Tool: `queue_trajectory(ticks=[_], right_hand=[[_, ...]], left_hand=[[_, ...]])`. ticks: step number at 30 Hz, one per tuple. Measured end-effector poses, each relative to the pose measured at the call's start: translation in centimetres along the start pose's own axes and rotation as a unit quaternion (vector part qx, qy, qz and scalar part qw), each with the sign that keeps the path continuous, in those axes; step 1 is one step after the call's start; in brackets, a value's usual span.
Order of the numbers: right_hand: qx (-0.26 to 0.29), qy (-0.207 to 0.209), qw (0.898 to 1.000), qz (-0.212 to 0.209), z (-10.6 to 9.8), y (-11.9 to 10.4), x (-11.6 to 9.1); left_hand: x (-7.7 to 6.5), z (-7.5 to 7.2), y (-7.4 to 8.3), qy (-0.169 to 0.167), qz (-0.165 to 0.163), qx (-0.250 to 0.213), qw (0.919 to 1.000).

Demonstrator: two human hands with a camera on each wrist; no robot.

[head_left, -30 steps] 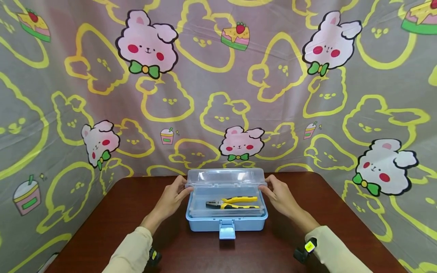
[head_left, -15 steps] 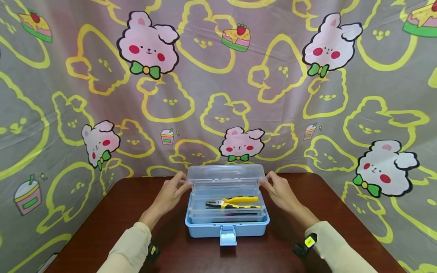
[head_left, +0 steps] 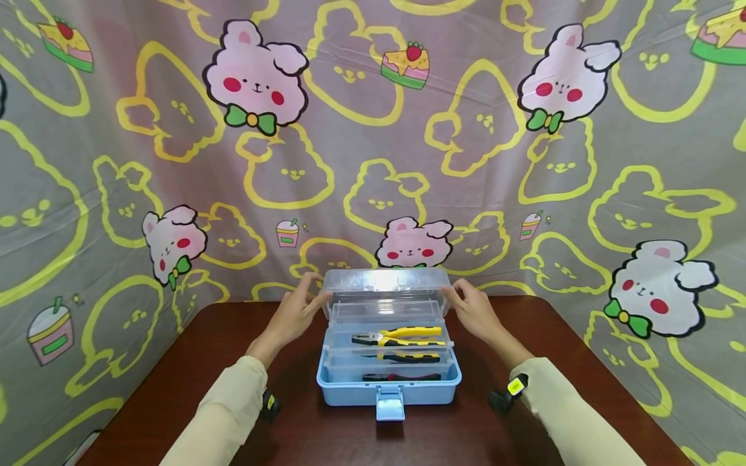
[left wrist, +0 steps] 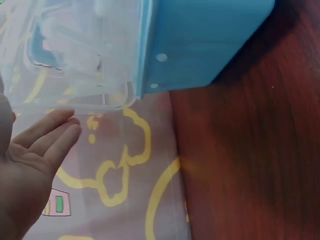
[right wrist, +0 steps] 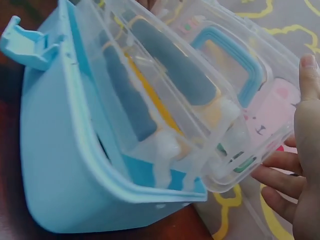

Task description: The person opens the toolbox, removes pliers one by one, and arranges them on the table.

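Observation:
A light blue toolbox stands on the table, its clear lid tilted up and back. My left hand holds the lid's left edge between thumb and fingers. At the right edge, my right hand pinches the lid, thumb on one side and fingers on the other. Clear trays rise in steps behind the box front. Pliers with yellow and black handles lie in an upper tray. Below them are another yellow-and-black tool and a dark tool with red, both partly hidden by tray walls.
The front latch hangs open over the box front. A blue carrying handle is set in the lid. The dark red-brown table ends at a patterned cloth behind and beside it.
Both hands have raised the lid up and back. The trays have spread apart with it, bringing the lower tools into sight.

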State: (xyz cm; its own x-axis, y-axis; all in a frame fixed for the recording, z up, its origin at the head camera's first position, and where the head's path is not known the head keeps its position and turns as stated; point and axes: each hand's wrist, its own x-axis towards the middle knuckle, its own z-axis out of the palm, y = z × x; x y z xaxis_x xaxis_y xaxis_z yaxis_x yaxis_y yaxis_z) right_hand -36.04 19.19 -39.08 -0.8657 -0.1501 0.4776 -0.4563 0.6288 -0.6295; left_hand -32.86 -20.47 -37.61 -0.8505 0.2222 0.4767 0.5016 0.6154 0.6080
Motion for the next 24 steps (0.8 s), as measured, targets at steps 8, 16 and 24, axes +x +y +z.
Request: queue_trajectory(ticks=[8, 16, 24], right_hand=[[0.036, -0.056, 0.997, 0.031, -0.7, -0.1, 2.6], [0.112, -0.079, 0.987, 0.078, -0.1, 1.0, 3.8], [0.255, -0.092, 0.953, 0.139, 1.5, 2.1, 4.6]], left_hand=[[1.2, 1.0, -1.5, 0.042, -0.006, -0.03, 0.9986], [2.1, 2.1, -3.0, 0.017, -0.064, -0.134, 0.9888], [3.0, 2.7, -3.6, -0.007, -0.13, -0.199, 0.9712]])
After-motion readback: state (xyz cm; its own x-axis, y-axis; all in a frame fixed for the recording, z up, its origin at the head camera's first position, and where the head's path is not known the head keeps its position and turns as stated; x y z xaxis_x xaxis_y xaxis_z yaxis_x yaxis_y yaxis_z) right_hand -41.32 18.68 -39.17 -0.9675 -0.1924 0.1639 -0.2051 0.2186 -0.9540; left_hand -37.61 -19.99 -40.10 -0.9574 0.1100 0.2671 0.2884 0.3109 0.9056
